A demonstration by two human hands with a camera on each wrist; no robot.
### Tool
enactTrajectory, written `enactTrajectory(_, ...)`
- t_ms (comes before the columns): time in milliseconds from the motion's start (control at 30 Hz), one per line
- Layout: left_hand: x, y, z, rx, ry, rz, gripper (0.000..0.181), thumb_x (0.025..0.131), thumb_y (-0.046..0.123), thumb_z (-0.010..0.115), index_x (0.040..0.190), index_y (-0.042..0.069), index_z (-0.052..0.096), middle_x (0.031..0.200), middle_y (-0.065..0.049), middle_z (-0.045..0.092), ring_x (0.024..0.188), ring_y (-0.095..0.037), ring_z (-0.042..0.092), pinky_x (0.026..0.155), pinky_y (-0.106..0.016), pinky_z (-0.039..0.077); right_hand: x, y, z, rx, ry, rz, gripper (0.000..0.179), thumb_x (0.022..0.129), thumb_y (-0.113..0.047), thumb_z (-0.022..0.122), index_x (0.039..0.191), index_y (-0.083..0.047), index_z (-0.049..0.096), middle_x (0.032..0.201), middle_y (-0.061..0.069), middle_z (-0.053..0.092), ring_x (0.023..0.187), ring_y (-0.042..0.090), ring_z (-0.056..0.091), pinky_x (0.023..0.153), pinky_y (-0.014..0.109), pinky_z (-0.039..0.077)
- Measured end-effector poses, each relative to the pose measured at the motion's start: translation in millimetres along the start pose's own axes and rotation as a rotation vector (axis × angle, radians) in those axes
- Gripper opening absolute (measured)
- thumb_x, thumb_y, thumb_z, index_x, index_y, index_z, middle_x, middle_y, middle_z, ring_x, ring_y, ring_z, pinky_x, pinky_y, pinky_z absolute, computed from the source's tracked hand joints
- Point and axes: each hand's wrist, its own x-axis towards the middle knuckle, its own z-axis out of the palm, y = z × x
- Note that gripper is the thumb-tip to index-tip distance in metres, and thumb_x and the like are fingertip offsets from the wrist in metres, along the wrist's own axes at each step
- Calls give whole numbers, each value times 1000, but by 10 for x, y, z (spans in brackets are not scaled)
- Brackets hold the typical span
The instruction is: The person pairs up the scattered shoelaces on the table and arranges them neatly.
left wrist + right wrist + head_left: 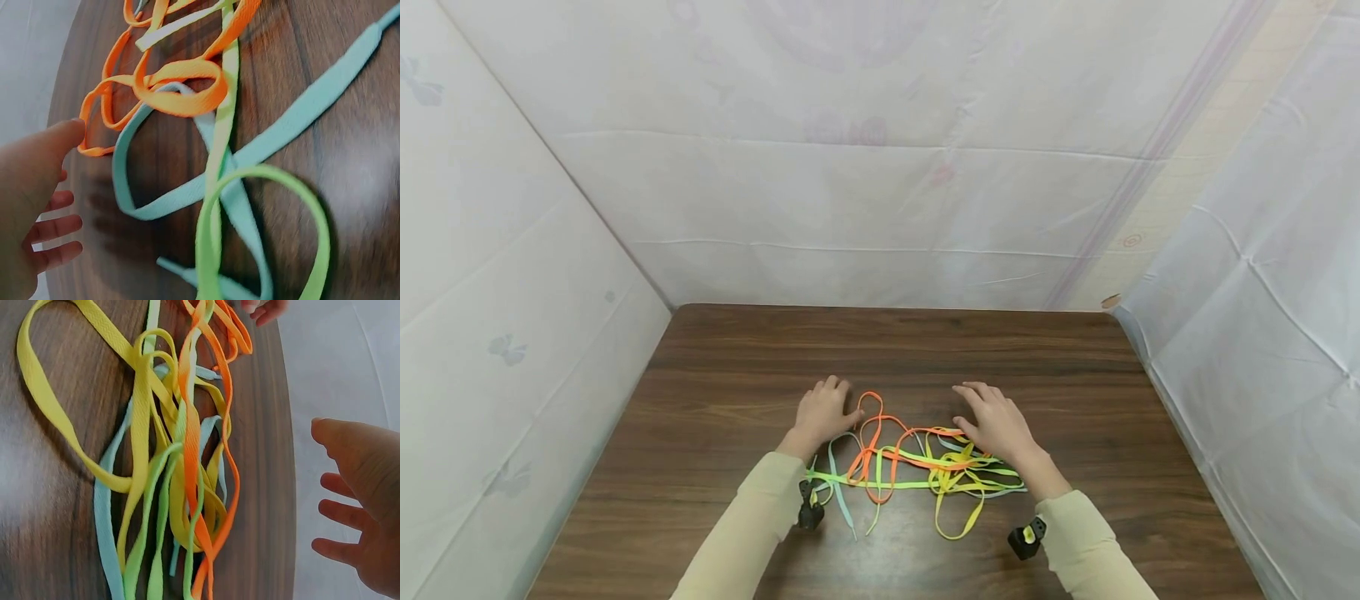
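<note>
Tangled flat shoelaces lie in a loose heap on the brown table: an orange lace (187, 109), a yellow lace (39, 406), a pale blue-green lace (312, 99) and lime green lace (229, 112). At the heap's left end, my left hand (822, 412) holds nothing, its fingers spread; in the left wrist view the thumb tip overlaps an orange loop. My right hand (997, 422) hovers by the right end, where yellow, green and orange strands bunch together. Its fingers are extended and grip nothing, apart from the laces in the right wrist view.
The wood-grain table (737, 358) runs back to a white sheet wall (850, 200). Similar sheets hang on the left and right sides. Black wrist cameras (810, 507) sit on both forearms, below light sleeves (741, 525).
</note>
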Motion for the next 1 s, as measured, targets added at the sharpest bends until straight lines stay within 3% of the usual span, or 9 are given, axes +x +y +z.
enactTrajectory(300,15,108,100,24,-15,-58,48,78,41,71,108,7,58,107,-12,53,91,-28,54,71,-42,49,-8,-81,106,19,12,-8,48,81,-27,70,125,-13,55,121,10,55,108,31,54,79,50,48)
enactTrajectory(567,20,181,118,41,-10,-69,24,83,22,67,99,4,63,96,-12,57,84,-28,57,68,-42,50,12,-203,214,36,-43,-11,43,84,-28,67,123,-15,56,119,7,56,108,28,54,79,46,48)
enactTrajectory(733,1,162,95,4,41,-45,10,85,15,63,85,6,60,80,-7,56,69,-23,56,55,-36,47,28,-256,261,42,-46,-22,40,84,-26,67,120,-13,59,114,5,58,104,26,55,78,44,48)
enactTrajectory(867,-27,119,53,-29,91,-27,12,86,13,63,78,10,54,67,-2,52,55,-17,53,44,-31,41,33,-279,305,47,-49,-34,38,83,-25,68,118,-13,60,111,5,59,100,25,56,76,43,49)
enactTrajectory(1000,-53,72,-18,-52,117,-13,12,86,12,62,77,11,53,65,0,52,51,-16,51,42,-29,38,37,-301,354,55,-51,-37,36,83,-23,68,117,-12,60,108,6,59,98,25,56,74,42,49)
